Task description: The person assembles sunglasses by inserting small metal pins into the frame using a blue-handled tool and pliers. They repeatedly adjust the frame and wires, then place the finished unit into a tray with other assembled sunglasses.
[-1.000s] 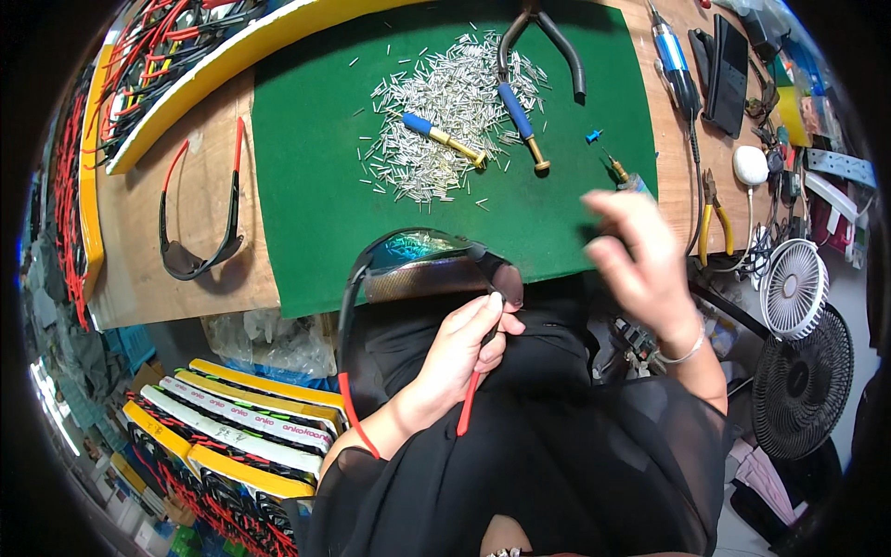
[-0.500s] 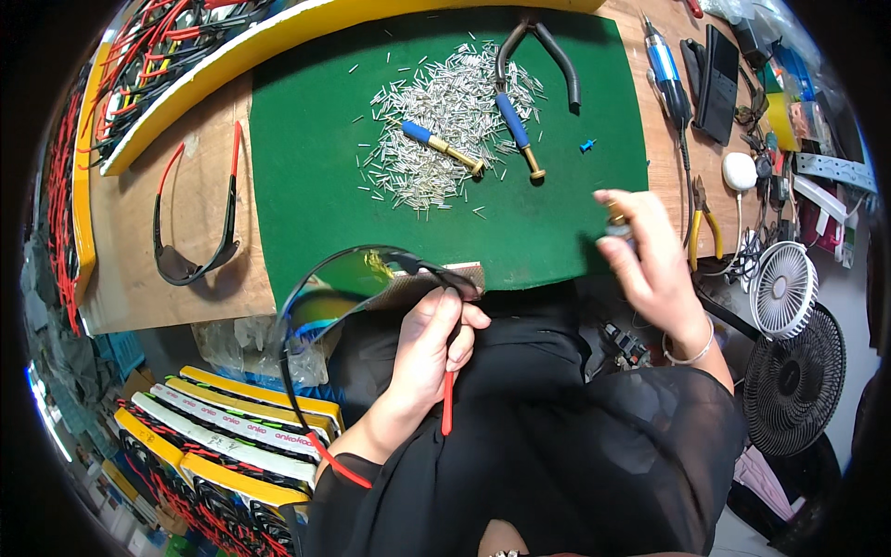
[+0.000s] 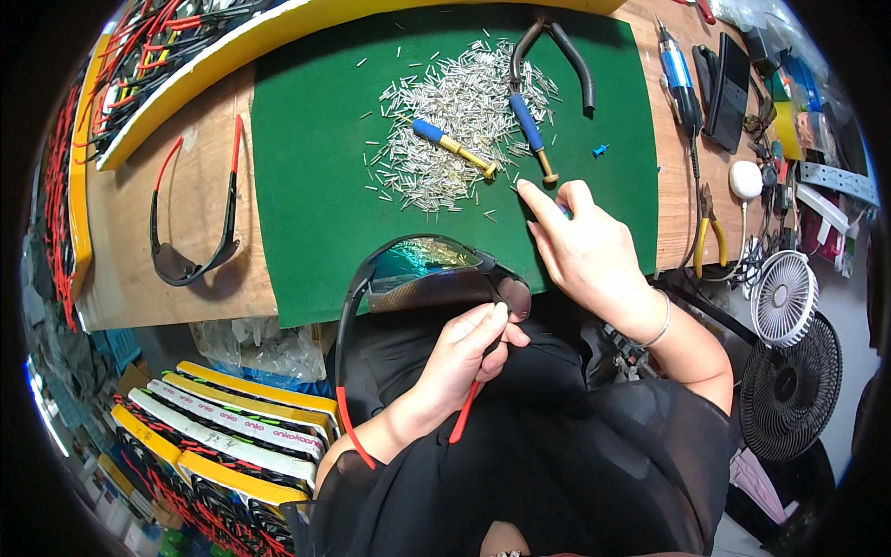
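A: Left hand down near the lap, fingers pinched shut on the hinge corner of the sunglasses, right by the lens edge

B: Glasses sitting where exactly?

A: Held up just off the near edge of the green mat, over the dark clothing. Black wraparound frame, mirrored lens, red-tipped arms hanging down toward the lap

B: And the right hand?

A: Resting on the mat's near right corner, index finger stretched out toward the pile of small metal pins. Fingers loosely apart; something small and blue peeking out behind them, can't tell if gripped or just lying there

B: Anything else on the bench?

A: Two blue-handled screwdrivers lying in the pins, black-handled pliers at the far edge of the mat, tiny blue bit off to the right. Second pair of sunglasses lying on bare wood left of the mat. Yellow-handled cutters and a small white fan over on the right side
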### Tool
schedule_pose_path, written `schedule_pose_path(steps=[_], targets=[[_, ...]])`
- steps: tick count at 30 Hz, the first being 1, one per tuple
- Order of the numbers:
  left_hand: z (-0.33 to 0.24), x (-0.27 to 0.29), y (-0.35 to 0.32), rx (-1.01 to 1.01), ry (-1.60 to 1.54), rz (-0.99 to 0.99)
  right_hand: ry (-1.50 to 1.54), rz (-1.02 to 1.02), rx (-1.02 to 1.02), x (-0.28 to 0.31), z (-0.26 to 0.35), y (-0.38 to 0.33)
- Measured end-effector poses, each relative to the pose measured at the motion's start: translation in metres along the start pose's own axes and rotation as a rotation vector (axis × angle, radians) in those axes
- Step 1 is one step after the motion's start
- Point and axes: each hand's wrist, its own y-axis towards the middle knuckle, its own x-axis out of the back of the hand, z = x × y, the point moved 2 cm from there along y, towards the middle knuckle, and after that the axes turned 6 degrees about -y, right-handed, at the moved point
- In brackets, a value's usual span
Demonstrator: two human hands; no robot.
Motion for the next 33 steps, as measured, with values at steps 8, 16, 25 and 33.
schedule_pose_path(steps=[8,16,25,33], targets=[[-0.009,-0.007,0.003,0.013,0.057,-0.095,0.017,-0.001,-0.116,0.000,0.003,-0.001],[-0.008,-0.002,0.003,-0.045,0.143,-0.049,-0.014,-0.024,-0.043,-0.002,0.001,-0.001],[-0.009,0.002,0.009,-0.252,0.063,-0.116,-0.066,-0.070,-0.145,-0.003,0.003,-0.004],[-0.007,-0.002,0.014,-0.322,-0.054,-0.185,-0.075,-0.050,-0.205,-0.003,0.006,0.002]])
